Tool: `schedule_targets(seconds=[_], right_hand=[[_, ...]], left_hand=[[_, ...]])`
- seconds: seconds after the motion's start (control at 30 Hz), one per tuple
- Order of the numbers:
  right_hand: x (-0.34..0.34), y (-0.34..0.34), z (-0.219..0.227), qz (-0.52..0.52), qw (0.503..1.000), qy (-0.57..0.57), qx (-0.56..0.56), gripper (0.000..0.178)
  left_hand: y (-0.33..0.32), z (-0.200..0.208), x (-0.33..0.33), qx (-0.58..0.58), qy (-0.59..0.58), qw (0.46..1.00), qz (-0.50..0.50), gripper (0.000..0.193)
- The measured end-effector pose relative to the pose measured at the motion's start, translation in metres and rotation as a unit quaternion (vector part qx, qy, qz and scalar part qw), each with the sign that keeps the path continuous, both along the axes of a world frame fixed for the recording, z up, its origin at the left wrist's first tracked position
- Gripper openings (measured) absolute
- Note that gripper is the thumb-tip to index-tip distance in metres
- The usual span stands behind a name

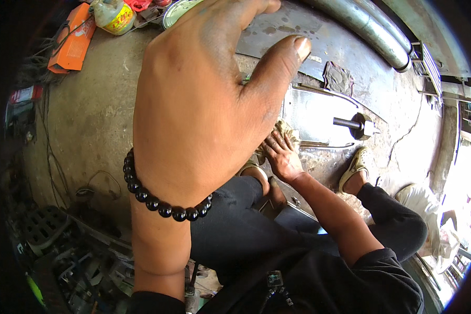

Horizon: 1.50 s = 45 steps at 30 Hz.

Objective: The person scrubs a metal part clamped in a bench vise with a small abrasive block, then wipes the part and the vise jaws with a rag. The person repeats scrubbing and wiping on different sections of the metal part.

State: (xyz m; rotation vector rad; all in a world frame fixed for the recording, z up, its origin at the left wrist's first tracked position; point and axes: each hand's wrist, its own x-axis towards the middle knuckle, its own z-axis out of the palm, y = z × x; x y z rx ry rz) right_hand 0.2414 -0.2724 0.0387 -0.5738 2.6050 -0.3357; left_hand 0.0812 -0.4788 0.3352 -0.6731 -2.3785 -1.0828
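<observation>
The rag [293, 131] lies bunched at the near left corner of the silver metal piece [322, 115], under the fingers of our right hand [283, 161]; we cannot tell whether they grip it or only press. From those fingertips the metal piece stretches away to our right, its long axis running roughly left to right, with a threaded rod [344, 122] at its far right end. Our right hand is the nearer; our left hand [193, 104] hangs raised close to the camera, thumb and forefinger parted with nothing seen between, its other fingers hidden, and it blocks our view of the floor behind. A sandal [355, 168] sits just below the rod's end. Beyond lie a dark cloth [338, 78], a dark metal sheet [277, 31] and a thick steel cylinder [366, 31].
</observation>
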Motion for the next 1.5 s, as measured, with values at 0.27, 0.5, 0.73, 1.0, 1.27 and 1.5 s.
schedule_targets(seconds=[0.27, 0.5, 0.73, 1.0, 1.27, 1.5], right_hand=[[-0.171, -0.027, -0.002, -0.129, 0.985, 0.093, 0.07, 0.066], [-0.064, -0.055, 0.018, -0.082, 0.996, -0.029, -0.012, 0.06], [-0.08, -0.066, 0.015, -0.002, 0.999, -0.022, 0.033, 0.063], [-0.168, -0.087, -0.002, -0.087, 0.993, 0.063, 0.047, 0.064], [0.005, -0.088, -0.016, -0.093, 0.982, 0.079, -0.146, 0.063], [-0.151, -0.083, -0.031, -0.104, 0.973, 0.199, -0.049, 0.061]], left_hand=[[-0.01, -0.004, 0.007, -0.008, 0.012, 1.0, 0.005, 0.034], [-0.011, -0.006, -0.004, 0.007, 0.02, 1.0, 0.021, 0.033], [-0.014, -0.005, -0.004, 0.0, 0.024, 1.0, 0.014, 0.032], [-0.023, -0.009, -0.003, -0.002, 0.012, 1.0, 0.029, 0.034], [-0.015, 0.005, -0.001, -0.039, -0.05, 0.996, 0.059, 0.035], [-0.019, 0.01, 0.001, 0.006, -0.178, 0.981, 0.078, 0.035]])
